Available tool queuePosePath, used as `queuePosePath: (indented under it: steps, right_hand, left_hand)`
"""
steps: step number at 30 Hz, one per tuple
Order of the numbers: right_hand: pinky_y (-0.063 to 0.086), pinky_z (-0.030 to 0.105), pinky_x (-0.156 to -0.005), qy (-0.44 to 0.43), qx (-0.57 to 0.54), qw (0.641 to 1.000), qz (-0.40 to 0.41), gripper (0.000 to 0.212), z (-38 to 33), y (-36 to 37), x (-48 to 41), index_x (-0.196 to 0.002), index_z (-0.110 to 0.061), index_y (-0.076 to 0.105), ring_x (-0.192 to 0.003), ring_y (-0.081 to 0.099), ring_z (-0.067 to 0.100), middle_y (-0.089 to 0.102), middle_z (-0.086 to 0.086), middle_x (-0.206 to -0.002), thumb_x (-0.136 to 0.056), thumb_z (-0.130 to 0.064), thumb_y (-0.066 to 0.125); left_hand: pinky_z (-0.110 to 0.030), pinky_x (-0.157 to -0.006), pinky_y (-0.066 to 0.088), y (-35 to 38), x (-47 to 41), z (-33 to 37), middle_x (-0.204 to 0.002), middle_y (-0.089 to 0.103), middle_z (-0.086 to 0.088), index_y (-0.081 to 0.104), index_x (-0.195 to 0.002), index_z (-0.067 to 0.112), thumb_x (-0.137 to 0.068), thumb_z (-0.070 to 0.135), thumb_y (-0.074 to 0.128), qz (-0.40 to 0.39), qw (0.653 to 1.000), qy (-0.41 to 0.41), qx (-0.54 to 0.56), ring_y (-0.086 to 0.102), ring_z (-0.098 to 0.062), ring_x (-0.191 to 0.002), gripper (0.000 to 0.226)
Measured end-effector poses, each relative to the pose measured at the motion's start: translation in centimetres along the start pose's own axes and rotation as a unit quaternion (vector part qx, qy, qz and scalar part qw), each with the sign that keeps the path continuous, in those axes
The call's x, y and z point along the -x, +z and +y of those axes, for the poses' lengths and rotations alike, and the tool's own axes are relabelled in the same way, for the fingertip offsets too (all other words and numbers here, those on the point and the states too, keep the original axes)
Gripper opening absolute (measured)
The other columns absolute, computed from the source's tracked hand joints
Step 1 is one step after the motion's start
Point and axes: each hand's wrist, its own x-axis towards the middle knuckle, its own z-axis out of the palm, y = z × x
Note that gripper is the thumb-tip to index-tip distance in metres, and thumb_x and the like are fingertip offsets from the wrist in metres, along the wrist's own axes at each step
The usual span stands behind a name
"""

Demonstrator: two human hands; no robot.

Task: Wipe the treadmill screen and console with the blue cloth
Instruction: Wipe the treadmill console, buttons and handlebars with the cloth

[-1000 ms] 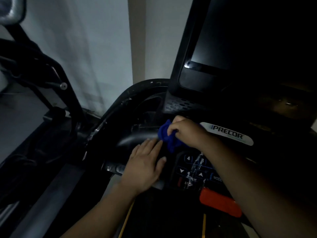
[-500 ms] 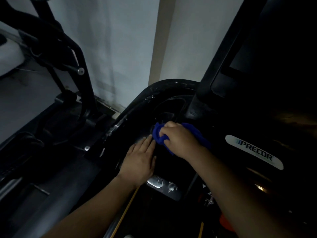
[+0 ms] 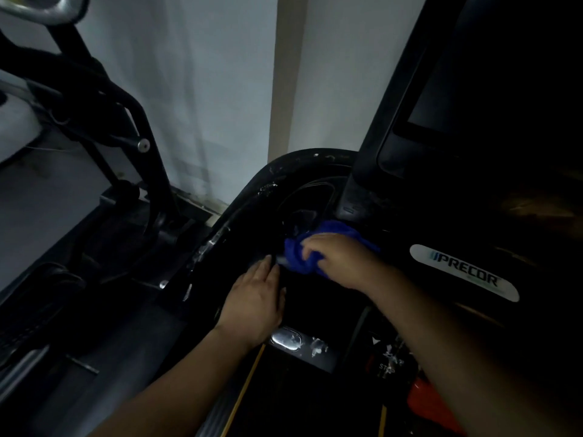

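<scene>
Inspection of the work area, largest item first.

1. Treadmill console [image 3: 441,222]: dark and poorly lit, filling the right half of the view. Its curved rail [image 3: 284,162] forms the left edge and carries pale scuffs or residue.
2. Screen [image 3: 473,89]: at the console's upper right corner, unlit. Neither hand is near it. I cannot judge how clean it is in this light.
3. Neighbouring machine [image 3: 104,99]: black frame, well apart to the left, not involved.
4. Right hand [image 3: 340,260]: I have its fingers curled over the blue cloth, bunching it and pressing it down on the console.
5. Left hand [image 3: 255,298]: flat, fingers straight and close together, resting on the dark surface just beside the cloth. It holds nothing and appears to brace.
6. Blue cloth [image 3: 303,253]: bunched in a wad at the console's left edge, in the recess below the screen housing's lower left corner and left of the PRECOR badge [image 3: 463,272].
7. Metal plate [image 3: 285,339]: near the left wrist at the console's near edge, smudged.

Finding: the step in hand is wiping the console's left recess. The screen looks untouched, so I judge the task is not finished.

Next move: work the cloth through the recess and along the scuffed rail. Then lift it to the screen, and flatten the wad first so that more of it touches the screen.
</scene>
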Motion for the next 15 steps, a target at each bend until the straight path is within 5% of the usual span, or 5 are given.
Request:
queuePosePath:
  steps: [5,9,12,15]
  right_hand:
    - [0.051,0.039,-0.083,0.178,-0.037,0.978,0.105,0.043,4.4,-4.1,5.9,-0.065,-0.036,0.059,-0.090,0.059,0.017,0.058,-0.010,-0.095,-0.068,0.006,0.054]
    - [0.047,0.033,-0.086,0.154,0.016,0.986,0.065,0.039,2.7,-3.2,4.8,-0.069,-0.040,0.057,-0.092,0.055,0.021,0.055,-0.005,-0.104,-0.069,-0.002,0.054]
    - [0.047,0.033,-0.081,0.147,-0.041,0.985,0.082,0.051,6.0,-6.0,9.3,-0.062,-0.040,0.057,-0.086,0.058,0.021,0.057,-0.008,-0.089,-0.064,0.011,0.053]
    - [0.047,0.038,-0.086,0.250,-0.045,0.957,0.139,0.050,10.1,-8.1,16.9,-0.061,-0.034,0.056,-0.089,0.058,0.021,0.056,-0.009,-0.090,-0.067,0.016,0.055]
  left_hand:
    - [-0.039,-0.112,0.035,0.0,-0.1,2.2,-0.158,0.038,-0.008,0.043,-0.149,0.013,-0.091,0.048,0.020,0.011,0.999,0.051,0.008,0.041,-0.028,-0.142,0.071]
    - [-0.042,-0.101,0.048,0.4,-0.6,4.3,-0.147,0.052,-0.010,0.056,-0.138,0.010,-0.090,0.038,0.035,0.013,0.996,0.088,0.002,0.057,-0.031,-0.127,0.060]
    - [-0.043,-0.106,0.045,0.1,-0.8,5.9,-0.152,0.046,-0.009,0.050,-0.143,0.011,-0.088,0.036,0.031,0.020,0.993,0.113,0.015,0.051,-0.030,-0.134,0.064]
    - [-0.043,-0.115,0.036,-0.1,-0.7,7.4,-0.160,0.034,-0.006,0.039,-0.151,0.016,-0.086,0.033,0.026,0.011,0.991,0.134,0.029,0.037,-0.027,-0.144,0.068]
